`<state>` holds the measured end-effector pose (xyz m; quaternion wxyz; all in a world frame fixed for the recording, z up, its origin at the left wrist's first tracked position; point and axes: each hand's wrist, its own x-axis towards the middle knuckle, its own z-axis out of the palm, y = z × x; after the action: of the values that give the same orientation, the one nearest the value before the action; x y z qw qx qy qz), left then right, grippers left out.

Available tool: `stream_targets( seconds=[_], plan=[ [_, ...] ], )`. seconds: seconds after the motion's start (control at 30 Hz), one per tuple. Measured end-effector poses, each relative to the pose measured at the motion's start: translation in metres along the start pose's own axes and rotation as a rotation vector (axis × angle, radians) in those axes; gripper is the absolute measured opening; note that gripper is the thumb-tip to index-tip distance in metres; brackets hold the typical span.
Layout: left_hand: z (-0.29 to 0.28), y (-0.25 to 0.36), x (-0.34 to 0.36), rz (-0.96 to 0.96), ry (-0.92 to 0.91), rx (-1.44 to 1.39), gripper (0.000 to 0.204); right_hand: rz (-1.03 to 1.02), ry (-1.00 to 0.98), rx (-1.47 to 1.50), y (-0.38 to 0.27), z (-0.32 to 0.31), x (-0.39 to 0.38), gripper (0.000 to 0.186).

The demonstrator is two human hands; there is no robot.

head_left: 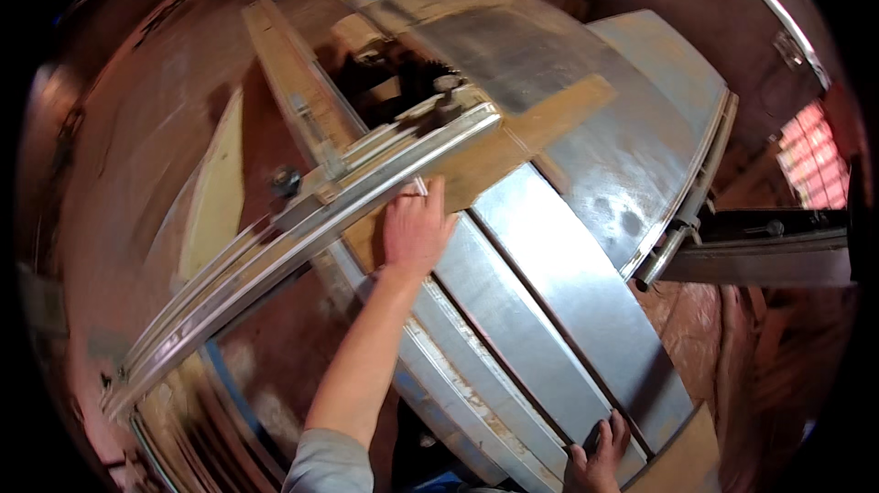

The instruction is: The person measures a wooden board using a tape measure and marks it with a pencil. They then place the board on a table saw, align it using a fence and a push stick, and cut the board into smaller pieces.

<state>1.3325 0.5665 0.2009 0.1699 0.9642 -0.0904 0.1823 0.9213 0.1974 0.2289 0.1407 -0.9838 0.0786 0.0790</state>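
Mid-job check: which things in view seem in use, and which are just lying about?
Seemingly in use:
- left hand, near the strip's upper end
- right hand, at its lower end
- middle metal strip

Apparently lying about:
- pale yellowish piece
- brown slats

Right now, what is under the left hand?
A brown board shows beyond the left hand and a silvery metal strip to its right. Whatever lies directly beneath the hand is covered.
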Motion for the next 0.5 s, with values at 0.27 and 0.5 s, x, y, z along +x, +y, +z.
stream_targets(
  seconds=[0.27, 0.5],
  plan=[
    [-0.027, 0.000, -0.062, -0.143, 0.114, 0.029, 0.066, 0.009, -0.046, 0.042, 0.003, -0.001, 0.000, 0.076],
    [-0.037, -0.014, -0.098, -0.377, 0.230, -0.072, 0.061, -0.014, -0.019, 0.068, 0.005, 0.000, 0.001, 0.076]
  ],
)
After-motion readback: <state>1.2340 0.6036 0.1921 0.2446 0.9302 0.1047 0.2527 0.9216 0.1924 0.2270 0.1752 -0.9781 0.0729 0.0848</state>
